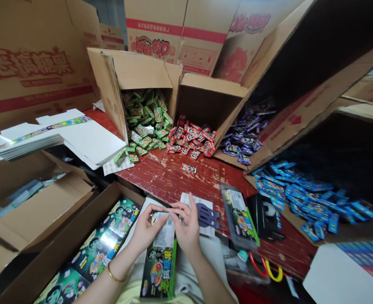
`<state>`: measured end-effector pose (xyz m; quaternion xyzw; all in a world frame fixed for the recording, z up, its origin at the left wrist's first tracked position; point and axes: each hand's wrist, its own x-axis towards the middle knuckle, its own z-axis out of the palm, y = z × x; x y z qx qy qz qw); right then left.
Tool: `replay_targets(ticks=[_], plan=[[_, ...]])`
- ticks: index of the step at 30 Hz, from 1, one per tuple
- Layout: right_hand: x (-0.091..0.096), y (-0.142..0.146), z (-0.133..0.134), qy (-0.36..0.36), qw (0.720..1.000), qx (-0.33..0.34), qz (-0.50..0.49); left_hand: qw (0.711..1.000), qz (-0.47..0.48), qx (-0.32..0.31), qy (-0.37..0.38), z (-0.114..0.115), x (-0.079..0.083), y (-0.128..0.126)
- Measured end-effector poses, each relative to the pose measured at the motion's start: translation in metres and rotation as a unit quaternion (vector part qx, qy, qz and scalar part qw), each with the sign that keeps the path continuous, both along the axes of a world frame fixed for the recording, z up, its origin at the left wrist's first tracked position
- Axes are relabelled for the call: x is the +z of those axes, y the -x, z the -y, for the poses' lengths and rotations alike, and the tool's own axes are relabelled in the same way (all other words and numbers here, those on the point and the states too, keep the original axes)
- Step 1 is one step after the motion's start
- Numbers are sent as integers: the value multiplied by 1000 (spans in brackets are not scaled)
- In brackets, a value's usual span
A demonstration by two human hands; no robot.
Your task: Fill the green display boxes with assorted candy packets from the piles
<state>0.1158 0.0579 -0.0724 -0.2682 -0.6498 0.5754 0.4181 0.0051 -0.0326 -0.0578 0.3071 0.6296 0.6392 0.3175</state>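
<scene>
Box (158,272) of black-and-green printed card, flat and rectangular, sat just short of a worn red tabletop (155,171), its far end clamped by the left hand's (150,230) fingers and by the right hand's (186,230) thumb and forefinger, another right finger raised apart. Nearby, a brown cardboard carton (52,245) held glossy green-and-black boxes (99,251).

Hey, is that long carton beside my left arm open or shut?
Open: no flaps cover the carton, and the printed boxes inside it show from above.
</scene>
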Motion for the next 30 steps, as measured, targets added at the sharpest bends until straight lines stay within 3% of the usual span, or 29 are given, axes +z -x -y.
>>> replay_targets(ticks=[3,6,9,16,23,26,30], plan=[[24,-1,-22,34,999,30,5,1000,6,-17,-3,-1,5,-1],[49,2,-40,91,988,124,24,999,18,-29,0,-2,9,-3],[61,7,-46,121,969,212,44,999,18,-28,5,-2,8,-3],[57,10,-43,78,957,272,72,1000,5,-14,14,-1,3,-3],[54,12,-38,97,966,227,75,1000,10,9,9,0,4,-4],[51,15,-38,179,959,210,65,999,28,4,14,2,9,-5],[42,19,-36,352,895,251,106,997,62,-22,32,8,19,-13]])
